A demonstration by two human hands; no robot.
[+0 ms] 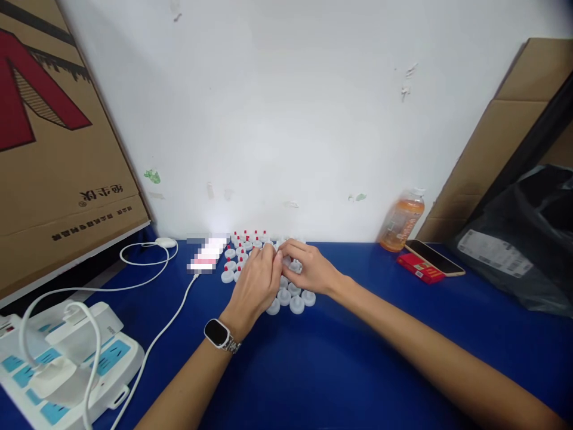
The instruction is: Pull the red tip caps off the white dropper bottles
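Small translucent white caps stand in a cluster at the middle of the blue table. Those on the left, such as one white cap with a red tip [230,253], carry red tips; those in front on the right, such as a plain white cap [296,304], have none. Over the cluster, my left hand [258,279] has its fingers curled together, with a watch [218,333] on the wrist. Its fingertips meet those of my right hand [311,266], whose thumb and fingers are bent in a pinch. Whatever lies between the fingers is hidden.
A lit phone [208,255] with a white cable lies left of the caps. A power strip [110,382] fills the lower left, below a big cardboard box [67,179]. Rightward are an orange drink bottle [403,221], a red box [421,269], another phone [436,258] and a dark plastic bag [523,239].
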